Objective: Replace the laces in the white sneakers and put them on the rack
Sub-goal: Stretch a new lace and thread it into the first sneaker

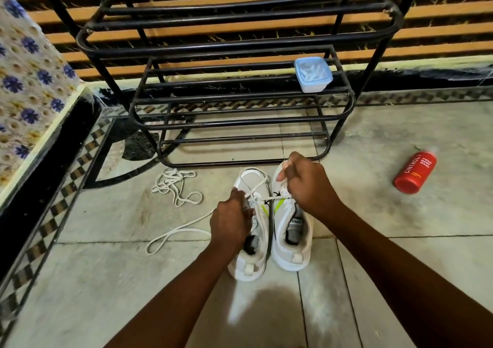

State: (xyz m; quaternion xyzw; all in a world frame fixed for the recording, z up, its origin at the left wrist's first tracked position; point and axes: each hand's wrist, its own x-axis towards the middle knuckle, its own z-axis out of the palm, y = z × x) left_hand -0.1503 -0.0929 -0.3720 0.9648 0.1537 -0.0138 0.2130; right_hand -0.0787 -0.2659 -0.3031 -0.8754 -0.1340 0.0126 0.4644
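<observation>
Flat white lace (256,187) through sneaker (252,243)

A pale tiled floor (400,281) with a black-and-tan checkered border along its left side is carrying everything here. Two white sneakers (292,243) are standing side by side on it, near centre, toes pointing far. A loose tangle of white lace (174,184) is lying to their left, and another lace (178,234) is trailing in a long loop nearer. A red bottle (415,172) is lying on its side at the right. A black metal rack (234,102) is standing just beyond the sneakers, holding a small lidded plastic box (313,74) on a shelf.
</observation>
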